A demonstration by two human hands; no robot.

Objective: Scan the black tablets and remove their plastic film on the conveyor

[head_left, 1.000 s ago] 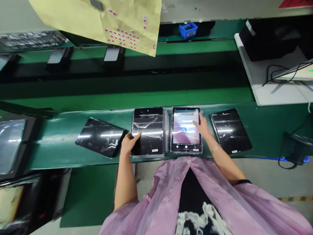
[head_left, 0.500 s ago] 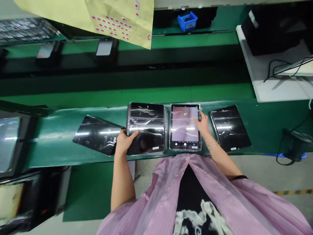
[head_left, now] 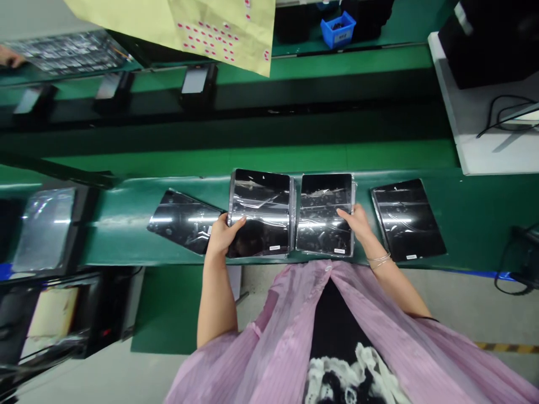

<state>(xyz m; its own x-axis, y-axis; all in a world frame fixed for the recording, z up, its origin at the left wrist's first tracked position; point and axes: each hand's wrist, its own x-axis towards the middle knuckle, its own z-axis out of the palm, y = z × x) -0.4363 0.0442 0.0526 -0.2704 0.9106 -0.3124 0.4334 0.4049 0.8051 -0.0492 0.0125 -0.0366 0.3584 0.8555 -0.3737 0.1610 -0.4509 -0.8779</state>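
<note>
My left hand [head_left: 223, 231] grips the left edge of a stack of film-wrapped tablets [head_left: 261, 202], thumb on top and fingers hidden at the side. Just right of that stack lies another wrapped tablet [head_left: 323, 207] with a dark screen. My right hand [head_left: 357, 222] is closed at its right edge, the thumb resting over the glass. A tilted tablet [head_left: 183, 221] lies left of my left hand, partly behind its fingers. Beyond my right wrist rests a further dark tablet [head_left: 410, 221], also at a slant.
Ahead runs a dark conveyor belt [head_left: 252, 126] with several devices in black holders [head_left: 197, 84]. A yellow sheet with red dots [head_left: 219, 33] hangs above. A blue bin [head_left: 338, 31] stands behind, a white stand [head_left: 484, 151] at right. Another person's hand [head_left: 10, 57] shows far left.
The tablet under my right hand had a lit camera screen and is now dark. My hands keep their places on the tablets. The view has shifted, and devices on the belt have changed position.
</note>
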